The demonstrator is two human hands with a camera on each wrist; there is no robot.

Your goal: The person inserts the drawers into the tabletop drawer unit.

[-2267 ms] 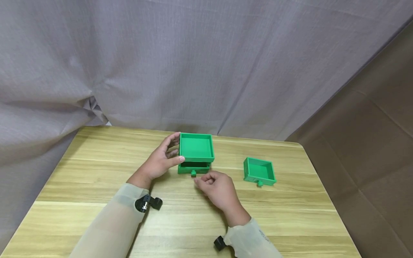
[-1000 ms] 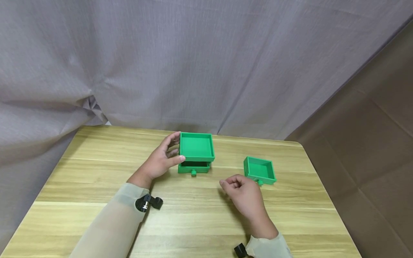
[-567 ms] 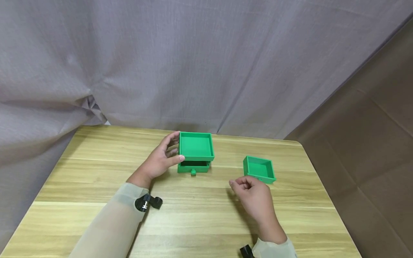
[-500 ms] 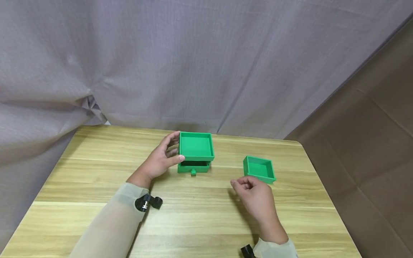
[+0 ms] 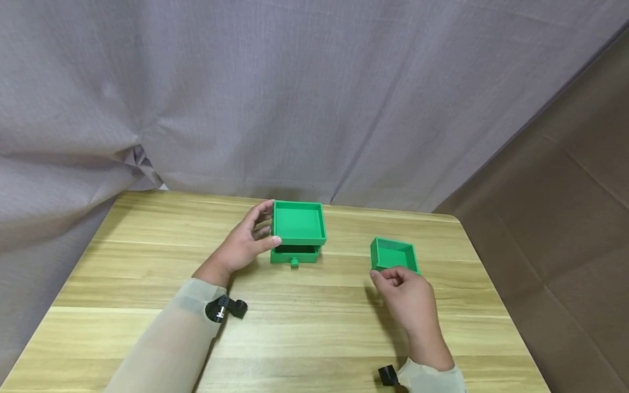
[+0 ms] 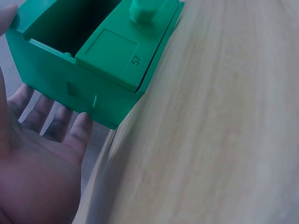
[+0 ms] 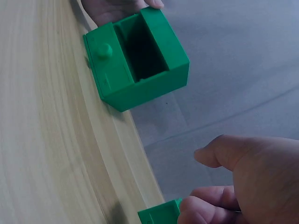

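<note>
The loose drawer (image 5: 395, 255) sits flat on the desk (image 5: 147, 256), open side up, its front face turned toward the person and its sides running roughly straight away from them; it looks close to square, so no long axis can be told. It lies just beyond the right hand (image 5: 410, 297), whose curled fingertips (image 5: 388, 274) reach its near front edge. In the right wrist view those fingers (image 7: 205, 210) are bent against a green corner of the drawer (image 7: 161, 215), with the thumb raised apart above them; whether they actually pinch its knob is hidden. The box (image 5: 298, 232) stands well to the left of that hand, its open front and its lower drawer with the round knob (image 5: 294, 263) also facing the person, the upper slot empty and dark. The left hand (image 5: 243, 243) holds the box from its left side: thumb on the near left corner, fingers curled around the far top edge. In the left wrist view the box (image 6: 88, 60) rests against the fingers (image 6: 74, 135) of that loosely spread hand, the palm lying just beside its wall.
</note>
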